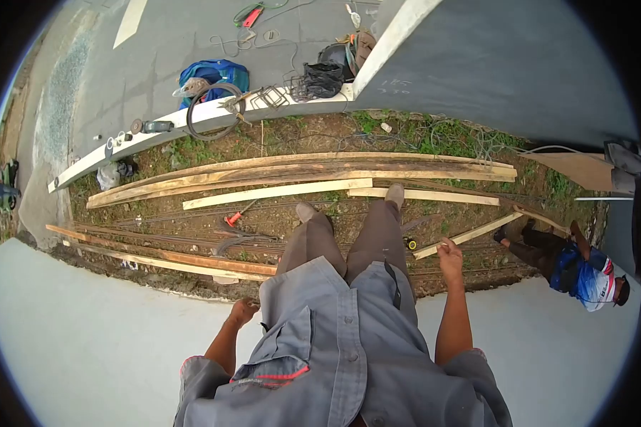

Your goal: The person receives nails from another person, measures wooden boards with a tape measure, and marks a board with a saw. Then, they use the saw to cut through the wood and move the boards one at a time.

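Note:
My left hand hangs low beside my grey shirt, near the end of a long reddish board; its fingers are too small to read clearly. Raised on the other side, my right hand has its fingers curled in, with nothing visible in them. Its fingertips appear close to a short pale board. A small yellow and black round object lies to the left of that hand. Between my feet and my left hand, a red-handled tool rests on the soil among thin metal bars.
Long boards lie beyond my feet. Behind them, a low white ledge bears a coiled cable, a blue bag and a black bag. A person is at the right, near a grey wall.

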Demonstrator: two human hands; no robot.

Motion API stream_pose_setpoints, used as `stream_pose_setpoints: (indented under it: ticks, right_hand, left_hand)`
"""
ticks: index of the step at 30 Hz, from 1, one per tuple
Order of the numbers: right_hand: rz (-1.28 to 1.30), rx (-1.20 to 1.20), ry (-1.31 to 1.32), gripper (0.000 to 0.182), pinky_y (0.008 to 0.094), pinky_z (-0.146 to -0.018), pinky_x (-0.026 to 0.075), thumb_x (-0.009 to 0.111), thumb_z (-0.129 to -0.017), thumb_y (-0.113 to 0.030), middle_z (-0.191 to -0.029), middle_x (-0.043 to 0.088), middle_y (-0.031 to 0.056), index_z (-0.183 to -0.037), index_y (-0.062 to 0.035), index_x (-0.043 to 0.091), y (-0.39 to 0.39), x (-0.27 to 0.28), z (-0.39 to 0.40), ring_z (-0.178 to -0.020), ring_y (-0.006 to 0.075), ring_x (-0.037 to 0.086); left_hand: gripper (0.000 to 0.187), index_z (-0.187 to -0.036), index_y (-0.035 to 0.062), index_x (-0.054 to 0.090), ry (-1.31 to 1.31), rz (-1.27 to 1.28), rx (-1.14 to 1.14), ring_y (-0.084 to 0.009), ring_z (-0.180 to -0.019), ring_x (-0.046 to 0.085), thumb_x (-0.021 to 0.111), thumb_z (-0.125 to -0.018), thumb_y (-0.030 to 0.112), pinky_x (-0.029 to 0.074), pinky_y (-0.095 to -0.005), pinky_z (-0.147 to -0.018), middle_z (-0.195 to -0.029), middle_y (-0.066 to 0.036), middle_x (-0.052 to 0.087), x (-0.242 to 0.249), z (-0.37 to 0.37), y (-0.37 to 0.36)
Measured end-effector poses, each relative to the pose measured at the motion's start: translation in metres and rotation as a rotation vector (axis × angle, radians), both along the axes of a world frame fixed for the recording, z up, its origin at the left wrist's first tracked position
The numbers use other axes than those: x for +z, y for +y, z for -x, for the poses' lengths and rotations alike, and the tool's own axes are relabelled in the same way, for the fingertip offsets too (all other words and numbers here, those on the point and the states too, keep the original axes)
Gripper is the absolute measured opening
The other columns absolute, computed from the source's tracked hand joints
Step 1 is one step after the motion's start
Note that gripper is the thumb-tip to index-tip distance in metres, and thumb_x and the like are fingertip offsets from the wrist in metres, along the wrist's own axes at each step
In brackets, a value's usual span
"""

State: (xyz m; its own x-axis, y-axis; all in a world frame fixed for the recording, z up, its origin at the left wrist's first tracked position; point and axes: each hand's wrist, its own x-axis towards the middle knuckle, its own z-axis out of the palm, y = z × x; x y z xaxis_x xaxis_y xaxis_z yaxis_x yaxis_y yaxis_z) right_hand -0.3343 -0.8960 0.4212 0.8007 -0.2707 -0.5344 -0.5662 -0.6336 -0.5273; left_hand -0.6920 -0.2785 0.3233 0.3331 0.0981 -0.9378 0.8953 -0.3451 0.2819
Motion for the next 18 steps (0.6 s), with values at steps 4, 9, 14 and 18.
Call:
stream_pose_setpoints:
  ticks: [4,9,14,18]
  right_hand:
    - [0.006,0.206,0.172,0.047,0.0361,-0.089,0.052,0.068,-0.095,-0.017,-0.109,0.071,0.0145,-0.138,-0.0011,0.059,0.031,0.000,-0.024,-0.100,0.0214,0.067]
    - [-0.068,0.461,0.385,0.048,0.0362,-0.087,0.052,0.067,-0.094,-0.017,-0.109,0.072,0.0153,-0.139,-0.0012,0.058,0.027,-0.024,-0.033,-0.097,0.0218,0.068]
    - [0.085,0.612,0.478,0.048,0.0346,-0.081,0.053,0.067,-0.095,-0.018,-0.107,0.073,0.0138,-0.139,-0.0013,0.059,0.003,-0.030,-0.072,-0.092,0.0205,0.069]
    - [0.185,0.589,0.432,0.046,0.0363,-0.079,0.053,0.066,-0.097,-0.018,-0.112,0.071,0.0134,-0.139,-0.0026,0.058,-0.029,-0.033,-0.124,-0.092,0.0209,0.068]
  left_hand:
    - [0.067,-0.135,-0.0084,0.056,-0.061,-0.128,0.036,-0.0398,-0.117,0.066,0.071,-0.086,0.034,0.052,-0.0398,-0.099,-0.124,-0.030,0.066,0.058,-0.068,-0.044]
    - [0.053,-0.129,-0.0046,0.063,-0.141,-0.108,0.239,-0.0385,-0.122,0.063,0.059,-0.090,0.031,0.049,-0.0394,-0.103,-0.126,-0.028,0.066,0.041,-0.052,-0.136]
    - [0.039,-0.119,-0.0041,0.067,-0.311,0.095,0.706,-0.0361,-0.108,0.067,0.048,-0.094,0.019,0.051,-0.0397,-0.094,-0.117,-0.024,0.070,-0.043,0.051,-0.261]
    - [0.033,-0.115,-0.0038,0.067,-0.366,0.100,0.729,-0.0293,-0.098,0.066,0.047,-0.094,0.011,0.051,-0.0386,-0.091,-0.109,-0.021,0.071,-0.051,0.076,-0.322]
